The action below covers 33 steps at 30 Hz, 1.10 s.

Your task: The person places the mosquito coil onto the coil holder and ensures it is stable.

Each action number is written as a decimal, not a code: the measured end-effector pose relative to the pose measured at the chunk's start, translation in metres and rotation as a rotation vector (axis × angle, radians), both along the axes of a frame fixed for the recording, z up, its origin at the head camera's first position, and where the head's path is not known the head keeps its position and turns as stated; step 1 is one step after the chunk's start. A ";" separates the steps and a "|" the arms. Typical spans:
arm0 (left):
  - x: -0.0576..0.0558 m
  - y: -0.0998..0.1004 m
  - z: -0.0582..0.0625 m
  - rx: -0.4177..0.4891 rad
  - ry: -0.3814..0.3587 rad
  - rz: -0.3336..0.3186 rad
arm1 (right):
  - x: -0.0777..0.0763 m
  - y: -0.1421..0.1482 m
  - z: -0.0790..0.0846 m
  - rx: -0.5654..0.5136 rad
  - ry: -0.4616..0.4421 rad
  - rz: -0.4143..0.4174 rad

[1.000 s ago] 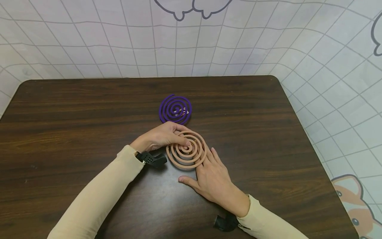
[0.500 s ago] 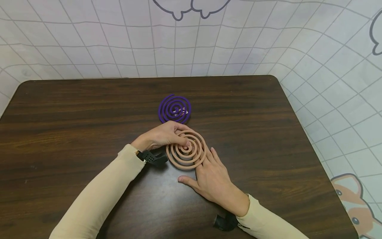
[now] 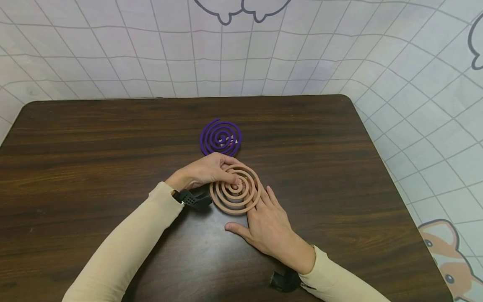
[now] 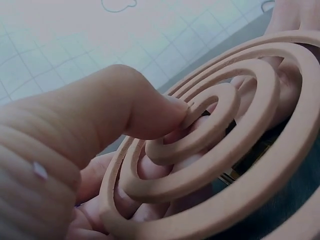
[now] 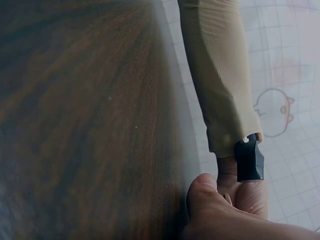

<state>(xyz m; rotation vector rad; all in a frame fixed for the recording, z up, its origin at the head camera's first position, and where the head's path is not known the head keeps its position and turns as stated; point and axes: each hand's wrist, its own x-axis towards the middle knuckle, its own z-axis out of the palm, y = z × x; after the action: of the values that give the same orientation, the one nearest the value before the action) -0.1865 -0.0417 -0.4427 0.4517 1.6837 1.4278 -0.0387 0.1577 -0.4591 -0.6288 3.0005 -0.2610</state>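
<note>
A tan mosquito coil [image 3: 235, 212] is tilted slightly over the table, in the middle of the head view. My left hand [image 3: 203, 173] pinches it, thumb on the centre of the spiral and fingers underneath. The left wrist view shows that thumb [image 4: 120, 102] pressing the coil's inner end [image 4: 195, 112], with fingertips visible through the gaps. My right hand [image 3: 269, 228] lies palm down, its straight fingers reaching beneath the coil's right side and the thumb spread away. Fingertips there are partly hidden by the coil. Something small, dark and gold [image 4: 232, 167] shows below the rings.
Just beyond my left hand, a purple mosquito coil [image 3: 223, 138] lies on the dark wood-grain table [image 3: 113, 134], a small pale patterned patch [image 3: 233, 141] showing through it. A white gridded curtain [image 3: 151, 46] hangs behind. Black wrist mounts [image 3: 193, 200] sit at both cuffs.
</note>
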 end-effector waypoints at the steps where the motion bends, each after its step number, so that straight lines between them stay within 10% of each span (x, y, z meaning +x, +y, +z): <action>1: 0.000 0.000 0.000 0.001 0.000 0.000 | 0.000 0.000 0.000 0.002 -0.007 -0.002; 33: 0.000 0.002 0.000 -0.021 0.008 -0.013 | 0.000 0.001 0.000 0.001 0.024 0.001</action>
<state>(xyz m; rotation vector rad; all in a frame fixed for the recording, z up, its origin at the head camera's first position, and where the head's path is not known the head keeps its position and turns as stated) -0.1867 -0.0399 -0.4422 0.4560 1.6977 1.3992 -0.0386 0.1583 -0.4593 -0.6383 3.0233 -0.2533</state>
